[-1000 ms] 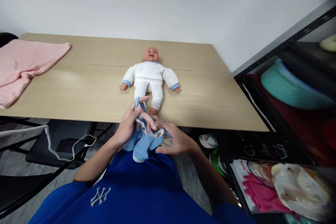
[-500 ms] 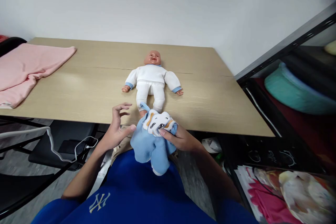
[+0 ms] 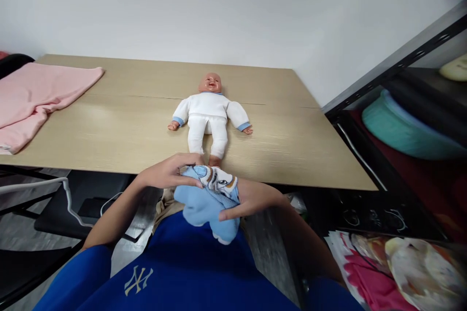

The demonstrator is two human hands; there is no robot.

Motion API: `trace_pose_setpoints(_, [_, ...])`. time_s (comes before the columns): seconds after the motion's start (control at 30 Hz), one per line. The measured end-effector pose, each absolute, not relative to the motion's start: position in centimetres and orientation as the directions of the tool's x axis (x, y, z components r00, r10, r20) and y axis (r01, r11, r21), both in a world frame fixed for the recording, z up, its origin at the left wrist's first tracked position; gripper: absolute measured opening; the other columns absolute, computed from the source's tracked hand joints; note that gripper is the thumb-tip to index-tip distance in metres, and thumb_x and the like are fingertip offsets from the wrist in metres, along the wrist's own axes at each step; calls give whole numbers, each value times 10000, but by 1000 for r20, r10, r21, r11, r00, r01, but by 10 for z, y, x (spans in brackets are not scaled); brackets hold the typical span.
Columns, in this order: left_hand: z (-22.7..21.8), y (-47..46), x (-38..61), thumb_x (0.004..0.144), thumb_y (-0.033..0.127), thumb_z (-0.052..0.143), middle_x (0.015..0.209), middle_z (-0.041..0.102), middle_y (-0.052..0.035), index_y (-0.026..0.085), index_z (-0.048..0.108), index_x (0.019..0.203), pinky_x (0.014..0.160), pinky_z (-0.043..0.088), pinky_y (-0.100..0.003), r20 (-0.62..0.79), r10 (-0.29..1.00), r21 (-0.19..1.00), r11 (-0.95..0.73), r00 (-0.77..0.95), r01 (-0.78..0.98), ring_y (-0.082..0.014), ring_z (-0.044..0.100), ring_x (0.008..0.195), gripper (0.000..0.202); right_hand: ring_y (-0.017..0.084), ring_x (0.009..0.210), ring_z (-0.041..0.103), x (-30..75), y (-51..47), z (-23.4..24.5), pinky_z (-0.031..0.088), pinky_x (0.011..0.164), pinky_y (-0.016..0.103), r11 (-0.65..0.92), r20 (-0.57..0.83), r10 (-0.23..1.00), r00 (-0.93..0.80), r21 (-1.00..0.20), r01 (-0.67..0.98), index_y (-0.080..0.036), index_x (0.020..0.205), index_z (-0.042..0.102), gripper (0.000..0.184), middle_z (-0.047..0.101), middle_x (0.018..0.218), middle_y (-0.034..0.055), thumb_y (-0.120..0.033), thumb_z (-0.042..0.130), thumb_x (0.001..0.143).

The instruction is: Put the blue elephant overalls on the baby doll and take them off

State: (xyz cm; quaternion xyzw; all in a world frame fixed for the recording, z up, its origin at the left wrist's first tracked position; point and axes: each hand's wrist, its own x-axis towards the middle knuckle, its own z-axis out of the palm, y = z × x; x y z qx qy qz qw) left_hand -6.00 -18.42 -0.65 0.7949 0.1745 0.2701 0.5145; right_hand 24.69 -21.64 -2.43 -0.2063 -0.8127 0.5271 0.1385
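A limp light-blue plush toy with a white animal face hangs in front of my blue shirt, just off the table's near edge. My left hand pinches its upper left edge between thumb and fingers. From the right, my right hand grips it, thumb lying over the front; the other fingers are hidden by the cloth, and I cannot tell whether they are inside or behind it. The printed face is folded and partly covered. Beyond, a baby doll in white clothes with blue cuffs lies face up, feet towards me.
A pink cloth lies at the left of the wooden table. Black chairs with a white cable stand below left. On the right are a dark shelf with a teal basin and bagged items.
My left hand has moved right and closed on the toy's upper edge. The toy's face has folded over, and my right thumb has slid lower. The view has shifted slightly.
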Motion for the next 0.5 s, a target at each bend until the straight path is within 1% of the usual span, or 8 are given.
trace_pose_setpoints(0.1, [-13, -187, -61, 1128, 510, 844, 1088, 815, -59, 198, 785, 1225, 899, 611, -327, 184, 582, 916, -393, 792, 76, -220, 748, 984, 332, 335, 1635, 695, 247, -216, -32, 463, 1482, 501, 336, -19, 521, -853, -914, 226, -291, 1630, 774, 652, 788, 1672, 96, -527, 910, 1038])
trace_pose_setpoints(0.17, [-15, -186, -62, 1068, 547, 900, 1151, 845, -80, 190, 806, 1292, 924, 644, -348, 128, 560, 927, -361, 818, 102, -246, 772, 1022, 432, 325, 1551, 760, 248, -217, -37, 523, 1449, 515, 271, -7, 571, -821, -942, 196, -322, 1569, 803, 533, 826, 1604, 81, -529, 856, 1080])
trace_pose_setpoints(0.2, [-15, -185, -62, 1013, 559, 954, 1112, 852, -74, 189, 829, 1241, 888, 655, -344, 95, 521, 938, -332, 848, 100, -248, 776, 982, 452, 320, 1521, 779, 248, -218, -40, 549, 1430, 514, 234, 3, 597, -803, -957, 170, -335, 1542, 810, 496, 837, 1583, 75, -539, 841, 1091])
trace_pose_setpoints(0.27, [-13, -184, -64, 912, 550, 1046, 893, 818, -34, 202, 852, 1000, 726, 637, -319, 26, 404, 961, -263, 914, 89, -225, 741, 790, 408, 320, 1490, 794, 249, -219, -46, 582, 1398, 504, 175, 24, 648, -761, -978, 118, -323, 1494, 819, 462, 847, 1558, 82, -566, 827, 1101])
trace_pose_setpoints(0.33, [-10, -182, -65, 884, 529, 1069, 749, 772, -26, 230, 831, 812, 638, 627, -332, -1, 320, 974, -215, 947, 74, -221, 705, 664, 389, 318, 1448, 811, 249, -219, -53, 604, 1366, 494, 137, 35, 694, -719, -987, 84, -290, 1456, 823, 467, 858, 1522, 98, -591, 829, 1100])
trace_pose_setpoints(0.37, [-10, -182, -66, 894, 532, 1058, 762, 794, -45, 246, 841, 789, 666, 661, -359, 5, 311, 976, -207, 950, 63, -242, 730, 673, 374, 315, 1436, 816, 248, -219, -57, 610, 1354, 496, 122, 38, 698, -715, -990, 67, -276, 1460, 818, 487, 860, 1513, 104, -598, 838, 1095])
trace_pose_setpoints(0.43, [-9, -181, -66, 930, 596, 1008, 892, 868, -103, 271, 887, 833, 839, 741, -448, 25, 340, 978, -205, 940, 49, -311, 820, 817, 361, 308, 1447, 812, 245, -216, -61, 615, 1339, 506, 89, 46, 665, -745, -996, 18, -263, 1528, 791, 573, 849, 1535, 112, -603, 870, 1074])
trace_pose_setpoints(0.5, [-12, -182, -65, 959, 721, 937, 954, 887, -133, 277, 901, 866, 971, 755, -515, 26, 398, 981, -186, 917, 53, -354, 858, 949, 456, 316, 1512, 779, 243, -212, -61, 606, 1341, 511, 74, 71, 595, -800, -997, -34, -266, 1637, 736, 748, 822, 1593, 124, -590, 958, 1001])
